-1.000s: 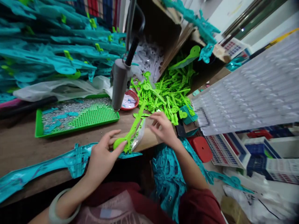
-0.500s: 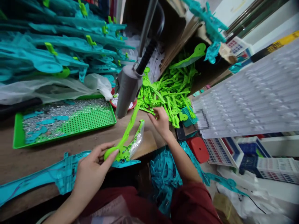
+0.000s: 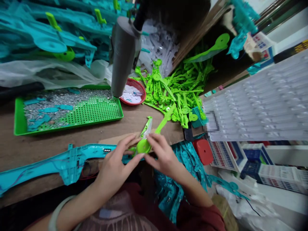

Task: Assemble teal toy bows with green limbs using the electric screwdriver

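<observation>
Both hands meet at the near edge of the wooden bench (image 3: 72, 134). My left hand (image 3: 115, 166) pinches the round end of a long lime-green plastic part (image 3: 154, 131), thumb and fingers closed on its disc. My right hand (image 3: 161, 154) grips the same disc from the right. A clear plastic piece (image 3: 147, 128) with a green edge lies just behind the fingers. A long teal plastic shell (image 3: 60, 162) lies on the bench under and left of my left hand.
A grey hanging tool (image 3: 122, 51) dangles over a small red basket (image 3: 134, 93). A green perforated tray (image 3: 72, 110) holds small metal bits. A heap of lime-green parts (image 3: 178, 89) spills from a cardboard box. Stacked teal shells (image 3: 43, 35) fill the back left. Clear ribbed trays (image 3: 260, 102) stand at right.
My right hand came back from the green pile and closed on the green part's disc. The part swung rightward. My view shifted, so the hanging tool appears higher and further left.
</observation>
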The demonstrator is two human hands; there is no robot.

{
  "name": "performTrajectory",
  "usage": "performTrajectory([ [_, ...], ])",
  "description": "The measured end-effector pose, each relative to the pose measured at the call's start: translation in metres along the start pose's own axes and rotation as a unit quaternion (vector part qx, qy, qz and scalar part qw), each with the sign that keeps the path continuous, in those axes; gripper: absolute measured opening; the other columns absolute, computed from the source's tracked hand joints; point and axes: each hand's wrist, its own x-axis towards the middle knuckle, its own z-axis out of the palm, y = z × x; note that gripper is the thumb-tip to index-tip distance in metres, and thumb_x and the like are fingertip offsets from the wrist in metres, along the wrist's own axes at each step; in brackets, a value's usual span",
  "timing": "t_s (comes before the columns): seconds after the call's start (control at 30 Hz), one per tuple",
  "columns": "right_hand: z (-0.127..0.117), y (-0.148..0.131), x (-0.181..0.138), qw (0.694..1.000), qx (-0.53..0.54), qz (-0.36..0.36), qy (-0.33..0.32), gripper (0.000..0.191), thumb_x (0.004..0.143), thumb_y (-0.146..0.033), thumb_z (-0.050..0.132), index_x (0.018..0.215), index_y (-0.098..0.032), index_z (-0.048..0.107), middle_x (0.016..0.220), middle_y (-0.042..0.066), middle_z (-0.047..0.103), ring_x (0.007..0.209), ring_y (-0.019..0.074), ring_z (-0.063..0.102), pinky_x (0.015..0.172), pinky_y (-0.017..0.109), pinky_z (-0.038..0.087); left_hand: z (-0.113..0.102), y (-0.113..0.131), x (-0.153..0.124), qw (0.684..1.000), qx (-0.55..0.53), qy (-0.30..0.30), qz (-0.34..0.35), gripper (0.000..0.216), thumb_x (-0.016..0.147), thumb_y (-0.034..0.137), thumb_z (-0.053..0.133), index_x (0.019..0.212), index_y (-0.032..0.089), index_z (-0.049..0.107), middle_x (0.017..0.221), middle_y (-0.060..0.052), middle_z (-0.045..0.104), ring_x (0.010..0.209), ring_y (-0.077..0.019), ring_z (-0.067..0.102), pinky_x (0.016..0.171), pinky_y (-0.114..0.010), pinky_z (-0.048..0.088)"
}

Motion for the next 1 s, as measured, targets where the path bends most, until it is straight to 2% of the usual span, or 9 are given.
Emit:
performTrajectory([
  [0.1, 0.003, 0.008, 0.006, 0.995, 0.055, 0.071, 0.040, 0.047, 0.088, -0.024, 0.069, 0.132, -0.016, 0.054, 0.122, 0.015, 0.061, 0.103, 0.0220, 0.068, 0.084, 0.034, 0.064, -0.013, -0.015, -0.012, 0.977, 0.170, -0.038, 0.124, 0.038, 0.097, 0.042, 0.059, 0.128, 0.020, 0.058, 0.133, -0.013, 0.067, 0.122, -0.0313, 0.065, 0.099, -0.048, 0.055],
  [0.2, 0.023, 0.005, 0.011, 0.992, 0.112, 0.055, -0.017, 0.041, 0.086, -0.027, 0.069, 0.123, -0.014, 0.056, 0.117, 0.015, 0.063, 0.109, 0.0239, 0.066, 0.094, 0.037, 0.061, -0.018, -0.033, -0.023, 0.928, 0.302, -0.070, 0.208, 0.029, 0.099, 0.033, 0.055, 0.119, 0.014, 0.064, 0.131, -0.017, 0.067, 0.120, -0.0357, 0.064, 0.102, -0.054, 0.049],
  [0.3, 0.042, 0.003, 0.013, 0.987, 0.129, 0.044, -0.081, 0.037, 0.087, -0.030, 0.067, 0.119, -0.012, 0.057, 0.114, 0.016, 0.063, 0.107, 0.0254, 0.066, 0.094, 0.040, 0.060, -0.016, -0.045, -0.028, 0.906, 0.337, -0.063, 0.248, 0.025, 0.100, 0.023, 0.051, 0.117, 0.013, 0.066, 0.127, -0.016, 0.070, 0.117, -0.0320, 0.066, 0.105, -0.050, 0.047],
  [0.4, 0.048, 0.008, 0.014, 0.982, 0.137, 0.049, -0.117, 0.040, 0.089, -0.034, 0.067, 0.119, -0.011, 0.057, 0.116, 0.017, 0.063, 0.107, 0.0256, 0.066, 0.094, 0.041, 0.059, -0.014, -0.048, -0.028, 0.913, 0.331, -0.054, 0.232, 0.024, 0.101, 0.025, 0.050, 0.113, 0.014, 0.068, 0.131, -0.018, 0.067, 0.119, -0.0321, 0.065, 0.103, -0.049, 0.050],
  [0.53, 0.043, 0.012, 0.015, 0.979, 0.142, 0.046, -0.138, 0.043, 0.092, -0.040, 0.065, 0.124, -0.012, 0.056, 0.119, 0.017, 0.062, 0.109, 0.0250, 0.065, 0.096, 0.040, 0.058, -0.016, -0.048, -0.026, 0.921, 0.323, -0.048, 0.213, 0.024, 0.101, 0.028, 0.051, 0.110, 0.015, 0.069, 0.136, -0.020, 0.064, 0.128, -0.0357, 0.060, 0.101, -0.050, 0.053],
  [0.67, 0.043, 0.011, 0.016, 0.979, 0.139, 0.029, -0.143, 0.044, 0.095, -0.042, 0.061, 0.126, -0.011, 0.054, 0.119, 0.018, 0.062, 0.110, 0.0248, 0.064, 0.096, 0.040, 0.058, -0.020, -0.049, -0.024, 0.914, 0.329, -0.062, 0.231, 0.027, 0.101, 0.029, 0.050, 0.114, 0.014, 0.068, 0.133, -0.018, 0.068, 0.120, -0.0344, 0.066, 0.099, -0.049, 0.052],
  [0.83, 0.047, 0.010, 0.017, 0.982, 0.087, 0.031, -0.167, 0.045, 0.096, -0.046, 0.059, 0.124, -0.011, 0.057, 0.116, 0.018, 0.063, 0.107, 0.0262, 0.065, 0.092, 0.041, 0.059, -0.022, -0.048, -0.022, 0.914, 0.319, -0.057, 0.245, 0.021, 0.100, 0.029, 0.054, 0.098, 0.015, 0.069, 0.133, -0.016, 0.068, 0.120, -0.0327, 0.067, 0.100, -0.045, 0.051],
  [0.93, 0.050, 0.008, 0.017, 0.979, 0.083, 0.054, -0.179, 0.045, 0.095, -0.048, 0.061, 0.120, -0.011, 0.059, 0.113, 0.016, 0.064, 0.102, 0.0253, 0.066, 0.088, 0.040, 0.060, -0.022, -0.050, -0.023, 0.908, 0.335, -0.063, 0.243, 0.024, 0.099, 0.029, 0.056, 0.113, 0.013, 0.068, 0.133, -0.018, 0.068, 0.117, -0.0333, 0.068, 0.098, -0.046, 0.051],
  [1.0, 0.050, 0.008, 0.014, 0.978, 0.090, 0.060, -0.180, 0.046, 0.096, -0.050, 0.059, 0.121, -0.011, 0.059, 0.113, 0.016, 0.065, 0.102, 0.0252, 0.067, 0.088, 0.040, 0.060, -0.021, -0.051, -0.025, 0.903, 0.352, -0.083, 0.233, 0.031, 0.099, 0.026, 0.055, 0.128, 0.016, 0.064, 0.135, -0.018, 0.066, 0.120, -0.0349, 0.066, 0.099, -0.049, 0.051],
])
